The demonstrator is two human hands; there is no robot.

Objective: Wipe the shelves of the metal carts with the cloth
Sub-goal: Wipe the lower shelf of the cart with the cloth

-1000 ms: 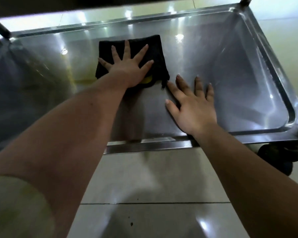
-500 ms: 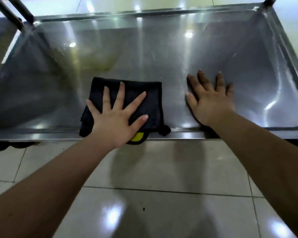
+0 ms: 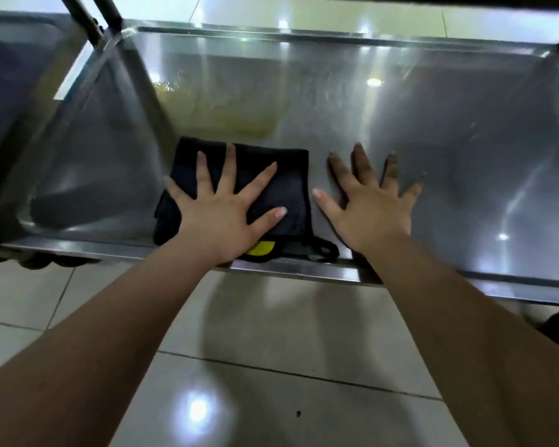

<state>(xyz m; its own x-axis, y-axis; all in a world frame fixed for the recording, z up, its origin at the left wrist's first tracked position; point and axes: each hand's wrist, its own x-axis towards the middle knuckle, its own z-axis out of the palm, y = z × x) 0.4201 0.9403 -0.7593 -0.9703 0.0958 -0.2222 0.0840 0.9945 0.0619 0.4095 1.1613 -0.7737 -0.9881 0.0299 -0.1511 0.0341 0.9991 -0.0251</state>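
Cloth (image 3: pixel 283 188) pressed by flat left grip (image 3: pixel 221 217); right grip (image 3: pixel 373 214) splayed on steel shelf (image 3: pixel 449 140) above tiles (image 3: pixel 271 398).

I see the cloth (image 3: pixel 291 182) lying on the shelf (image 3: pixel 465 156) at its near edge, with my left hand (image 3: pixel 220 221) flat on top of it. My right hand (image 3: pixel 375 217) rests on the shelf just right of the cloth. A second cart (image 3: pixel 13 75) stands to the left, and the floor (image 3: pixel 271 398) lies before both.

Glossy pale tiled floor (image 3: pixel 271 398)
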